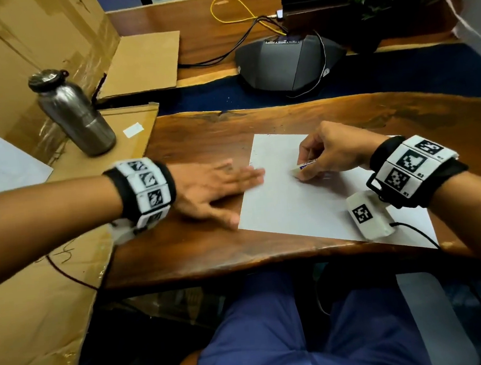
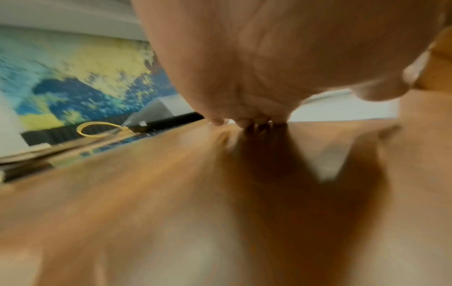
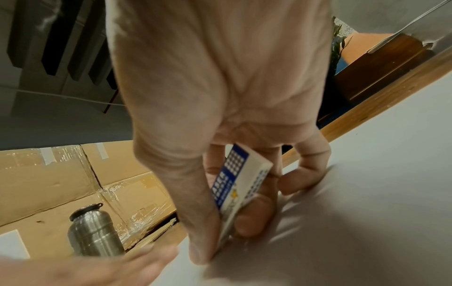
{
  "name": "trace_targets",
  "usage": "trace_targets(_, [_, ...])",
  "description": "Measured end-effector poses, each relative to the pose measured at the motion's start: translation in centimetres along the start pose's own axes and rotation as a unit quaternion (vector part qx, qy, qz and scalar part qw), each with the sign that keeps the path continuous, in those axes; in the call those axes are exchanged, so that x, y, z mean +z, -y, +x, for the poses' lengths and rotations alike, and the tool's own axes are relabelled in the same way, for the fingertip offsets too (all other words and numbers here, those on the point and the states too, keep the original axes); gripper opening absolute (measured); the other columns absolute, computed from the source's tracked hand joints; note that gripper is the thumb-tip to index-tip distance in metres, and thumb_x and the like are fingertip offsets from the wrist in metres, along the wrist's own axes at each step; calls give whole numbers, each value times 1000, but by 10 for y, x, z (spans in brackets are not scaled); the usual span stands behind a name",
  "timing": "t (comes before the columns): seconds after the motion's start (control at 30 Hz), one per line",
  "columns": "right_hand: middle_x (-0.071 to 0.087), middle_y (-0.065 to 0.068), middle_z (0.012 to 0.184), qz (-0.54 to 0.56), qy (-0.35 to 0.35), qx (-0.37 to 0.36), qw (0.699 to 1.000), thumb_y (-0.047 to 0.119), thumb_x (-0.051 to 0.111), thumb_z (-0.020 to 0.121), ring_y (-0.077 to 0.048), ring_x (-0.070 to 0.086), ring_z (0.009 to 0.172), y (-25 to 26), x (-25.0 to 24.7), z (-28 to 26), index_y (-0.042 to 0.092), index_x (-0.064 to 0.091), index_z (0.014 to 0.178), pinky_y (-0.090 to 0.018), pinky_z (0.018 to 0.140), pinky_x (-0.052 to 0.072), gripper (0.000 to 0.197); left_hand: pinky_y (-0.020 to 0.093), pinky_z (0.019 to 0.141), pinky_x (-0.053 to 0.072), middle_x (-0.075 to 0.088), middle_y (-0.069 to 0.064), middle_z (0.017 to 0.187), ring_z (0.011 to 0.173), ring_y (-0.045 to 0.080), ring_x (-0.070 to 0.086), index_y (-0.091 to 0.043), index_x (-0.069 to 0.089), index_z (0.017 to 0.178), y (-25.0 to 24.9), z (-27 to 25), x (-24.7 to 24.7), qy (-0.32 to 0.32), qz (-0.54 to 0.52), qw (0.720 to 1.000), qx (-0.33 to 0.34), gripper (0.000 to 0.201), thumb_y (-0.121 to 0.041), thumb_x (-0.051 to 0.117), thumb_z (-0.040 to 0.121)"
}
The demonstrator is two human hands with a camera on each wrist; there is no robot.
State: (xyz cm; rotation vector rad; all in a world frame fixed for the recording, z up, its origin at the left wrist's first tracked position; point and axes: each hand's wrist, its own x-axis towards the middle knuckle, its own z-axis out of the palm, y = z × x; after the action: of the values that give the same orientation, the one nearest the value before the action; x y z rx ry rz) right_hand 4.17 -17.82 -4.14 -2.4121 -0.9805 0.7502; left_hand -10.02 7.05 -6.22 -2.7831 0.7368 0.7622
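A person's right hand [image 1: 335, 150], wrist raised above the sheet and knuckles arched, pinches a white eraser [image 1: 302, 168] in a blue-and-white sleeve between thumb and fingers. The eraser's bare tip is pressed to the upper middle of a white sheet of paper [image 1: 288, 210] lying on a wooden table [image 1: 210, 252]. The left hand [image 1: 211, 190] lies flat, palm down, fingers straight, its fingertips reaching over the sheet's left edge. A steel bottle [image 1: 74, 112] stands upright on cardboard [image 1: 66, 168] well to the left.
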Motion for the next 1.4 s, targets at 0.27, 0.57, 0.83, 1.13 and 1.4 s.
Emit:
trace_targets(0.27, [71, 3, 65, -4, -12, 2, 1000, 28, 88, 73, -8, 57, 54, -2, 1, 0, 16, 75, 76, -27, 60, 46, 18, 43, 121, -12, -21, -2, 163, 149, 10, -19, -23, -14, 156, -20, 6, -38, -26, 30, 997, 73, 91, -75, 21, 90])
trace_targets(0.57, [74, -7, 69, -8, -3, -4, 1000, 24, 87, 75, -6, 56, 48, -1, 1, 1, 13, 74, 77, -24, 58, 45, 17, 43, 122, -10, -23, -9, 162, 147, 5, -22, -27, -14, 157, -41, 11, -12, -14, -71, 992, 106, 80, -63, 26, 98])
trace_targets(0.83, [75, -6, 72, 0, -18, 18, 1000, 25, 88, 75, -9, 60, 55, 0, 3, -2, 13, 76, 78, -24, 57, 48, 17, 26, 107, -15, -31, -7, 159, 147, 11, -21, -23, -23, 154, -4, 45, -39, -3, -172, 972, -162, 131, -75, 65, 72])
trace_targets(1.13, [70, 2, 69, -90, -126, -64, 986, 29, 89, 71, -20, 65, 79, 36, 2, 27, 14, 75, 81, -33, 74, 55, 23, 38, 117, -15, -34, -3, 158, 146, 14, -27, -20, -26, 152, -5, 50, -40, 6, -183, 963, -196, 147, -79, 71, 60])
trace_targets(1.4, [68, -1, 76, -121, -156, -59, 978, 33, 86, 74, -21, 57, 93, 48, 10, 68, 15, 77, 78, -33, 71, 50, 20, 39, 116, -16, -35, 0, 158, 146, 17, -28, -20, -26, 152, -8, 49, -42, -2, -180, 960, -214, 149, -75, 76, 58])
